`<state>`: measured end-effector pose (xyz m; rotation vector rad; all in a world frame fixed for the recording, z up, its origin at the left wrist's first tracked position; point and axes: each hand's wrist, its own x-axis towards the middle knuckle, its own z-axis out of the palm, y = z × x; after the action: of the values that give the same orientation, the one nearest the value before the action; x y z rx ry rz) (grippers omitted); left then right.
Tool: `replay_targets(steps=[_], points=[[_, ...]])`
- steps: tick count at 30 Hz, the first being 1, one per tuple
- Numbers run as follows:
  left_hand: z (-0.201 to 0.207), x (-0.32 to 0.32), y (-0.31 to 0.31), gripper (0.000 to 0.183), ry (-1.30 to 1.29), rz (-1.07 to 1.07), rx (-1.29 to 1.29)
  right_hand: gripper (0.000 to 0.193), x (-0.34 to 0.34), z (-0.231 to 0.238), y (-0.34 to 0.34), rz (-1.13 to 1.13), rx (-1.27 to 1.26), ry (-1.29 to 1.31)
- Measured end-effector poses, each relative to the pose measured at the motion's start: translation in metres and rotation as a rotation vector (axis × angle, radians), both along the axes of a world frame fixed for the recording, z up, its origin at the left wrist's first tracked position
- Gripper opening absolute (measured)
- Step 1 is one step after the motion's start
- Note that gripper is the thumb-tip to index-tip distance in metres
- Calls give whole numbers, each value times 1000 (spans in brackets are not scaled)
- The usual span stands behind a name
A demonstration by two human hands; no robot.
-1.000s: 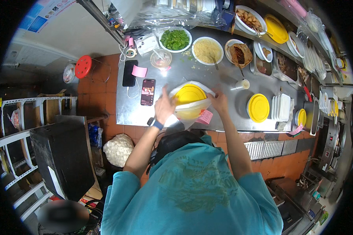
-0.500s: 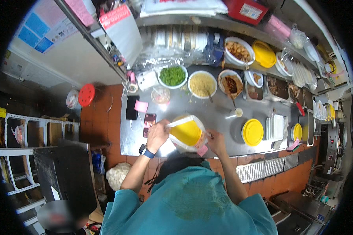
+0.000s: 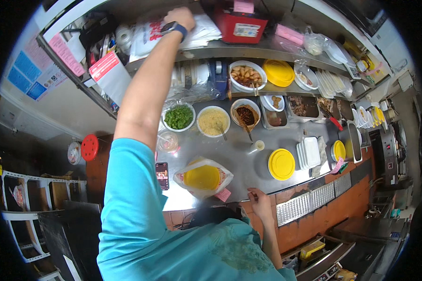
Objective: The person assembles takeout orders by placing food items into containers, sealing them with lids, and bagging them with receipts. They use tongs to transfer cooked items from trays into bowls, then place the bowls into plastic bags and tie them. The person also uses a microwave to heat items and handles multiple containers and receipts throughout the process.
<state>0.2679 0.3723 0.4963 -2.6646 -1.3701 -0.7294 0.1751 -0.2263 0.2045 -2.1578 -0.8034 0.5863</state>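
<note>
My left hand (image 3: 180, 18) reaches up to the high shelf, its fingers bent down onto a stack of white plastic bags (image 3: 147, 40) with red print; it pinches at the top bag. My right hand (image 3: 260, 203) hovers by the counter's near edge, holding nothing, its fingers loosely apart. Between my arms, a clear plastic bag (image 3: 224, 180) stands on the counter with its mouth spread. Inside it sits a round tub with a yellow lid (image 3: 201, 178). A pink slip (image 3: 223, 195) lies against the bag's near side.
Bowls of chopped greens (image 3: 178, 117), pale minced food (image 3: 213, 122) and dark sauce (image 3: 246, 115) line the counter's back. A yellow-lidded tub (image 3: 282, 164) and white containers (image 3: 308, 153) stand to the right. A phone (image 3: 162, 175) lies left; a red box (image 3: 241, 28) occupies the upper shelf.
My left hand has let go of the bag with the tub and risen to the bag stack. My right hand has released the bag too and drawn back toward me. The view has shifted.
</note>
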Motion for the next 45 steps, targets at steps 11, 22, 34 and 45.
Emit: replay_targets(steps=[11, 22, 34, 45], points=[[-36, -145, -273, 22, -460, -427, 12, 19, 73, 68, 26, 262, 500, 204], [-251, -158, -503, 12, -428, -192, -690, 20, 115, 36, -24, -126, 486, -485], [-321, -139, -532, 11, -337, -650, -507, 29, 142, -106, -15, 737, -309, -126], [-379, -103, -439, 70, 240, -505, -893, 20, 175, -114, -62, 484, 365, 253]])
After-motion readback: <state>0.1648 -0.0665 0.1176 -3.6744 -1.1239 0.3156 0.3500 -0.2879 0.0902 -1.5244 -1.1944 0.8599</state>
